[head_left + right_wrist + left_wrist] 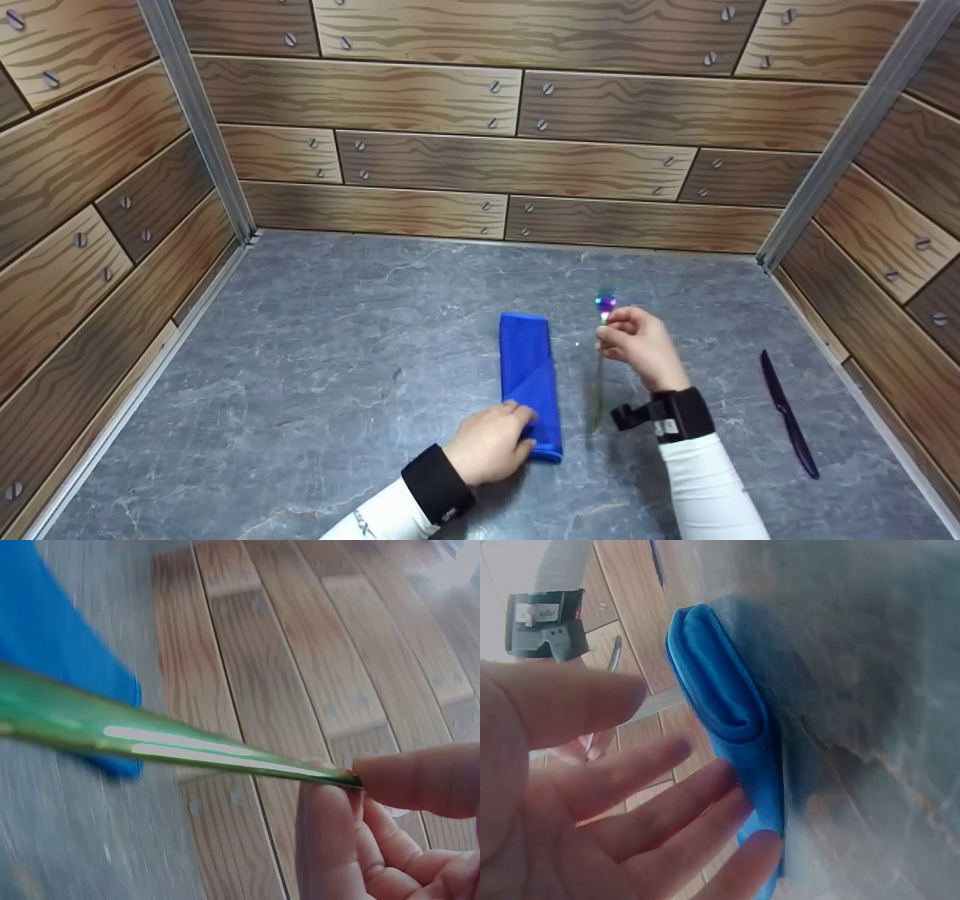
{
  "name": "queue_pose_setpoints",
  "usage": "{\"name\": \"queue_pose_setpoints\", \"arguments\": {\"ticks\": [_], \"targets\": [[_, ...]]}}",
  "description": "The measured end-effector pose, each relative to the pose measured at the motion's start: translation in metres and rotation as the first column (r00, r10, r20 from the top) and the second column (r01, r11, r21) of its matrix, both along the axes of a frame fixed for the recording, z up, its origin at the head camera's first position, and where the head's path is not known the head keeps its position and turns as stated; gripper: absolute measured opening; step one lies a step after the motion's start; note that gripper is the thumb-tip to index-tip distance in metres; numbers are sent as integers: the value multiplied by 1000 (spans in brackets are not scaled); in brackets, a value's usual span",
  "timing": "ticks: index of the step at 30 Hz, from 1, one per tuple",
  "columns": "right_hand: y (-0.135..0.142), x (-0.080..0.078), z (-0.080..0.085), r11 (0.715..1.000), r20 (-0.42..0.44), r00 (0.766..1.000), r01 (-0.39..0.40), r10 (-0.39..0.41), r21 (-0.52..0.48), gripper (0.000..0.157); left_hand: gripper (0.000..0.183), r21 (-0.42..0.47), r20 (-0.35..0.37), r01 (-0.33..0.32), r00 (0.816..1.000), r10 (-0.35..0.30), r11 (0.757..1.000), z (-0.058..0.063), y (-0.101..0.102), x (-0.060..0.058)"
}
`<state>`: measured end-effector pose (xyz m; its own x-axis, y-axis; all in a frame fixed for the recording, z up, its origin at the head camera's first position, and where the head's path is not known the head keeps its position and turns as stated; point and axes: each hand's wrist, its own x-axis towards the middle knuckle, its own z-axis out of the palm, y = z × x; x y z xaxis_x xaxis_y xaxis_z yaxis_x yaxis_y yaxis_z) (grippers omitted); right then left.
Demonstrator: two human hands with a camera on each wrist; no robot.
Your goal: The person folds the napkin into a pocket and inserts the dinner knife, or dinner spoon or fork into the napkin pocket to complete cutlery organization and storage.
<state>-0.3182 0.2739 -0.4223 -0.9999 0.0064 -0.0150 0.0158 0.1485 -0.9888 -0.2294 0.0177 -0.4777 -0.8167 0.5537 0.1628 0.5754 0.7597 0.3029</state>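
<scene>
A folded blue cloth (527,352) lies lengthwise on the table, its layers visible at the near end in the left wrist view. My left hand (495,442) rests against the near part of the cloth (716,682), fingers loosely extended and thumb apart from them. To the right of the cloth, my right hand (637,345) pinches a slim iridescent piece of cutlery (599,382) between thumb and fingertips. Its handle (187,739) shines green in the right wrist view. The purple-blue head points away from me and is too blurred to tell fork from spoon.
A dark purple table knife (784,409) lies at the right side of the grey marbled table (337,360). Wood-patterned walls (420,157) enclose the table at the back, left and right, with metal strips at the corners.
</scene>
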Motion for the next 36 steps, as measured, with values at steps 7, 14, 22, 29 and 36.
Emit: {"name": "queue_pose_setpoints", "arguments": {"ticks": [7, 14, 22, 29, 36], "targets": [[-37, 10, -4, 992, -36, 996, -89, 86, -85, 18, 41, 343, 172, -73, 985, 14, 937, 0, 1, -7], [-66, 16, -16, 977, -24, 989, -149, 147, -150, 19, 44, 641, 421, -197, 899, -125, 742, -2, 3, -15], [-77, 15, -26, 972, 20, 982, -181, 186, -149, 24, 32, 764, 553, -324, 774, -308, 558, -6, 2, -24], [-74, 7, -23, 985, -49, 998, -42, 34, -168, 42, 31, 765, 567, -344, 761, -315, 544, -8, 3, -25], [-73, -9, -12, 998, -121, 992, 35, -41, -51, 35, 31, 750, 584, -357, 752, -305, 557, -12, 3, -25]]}}
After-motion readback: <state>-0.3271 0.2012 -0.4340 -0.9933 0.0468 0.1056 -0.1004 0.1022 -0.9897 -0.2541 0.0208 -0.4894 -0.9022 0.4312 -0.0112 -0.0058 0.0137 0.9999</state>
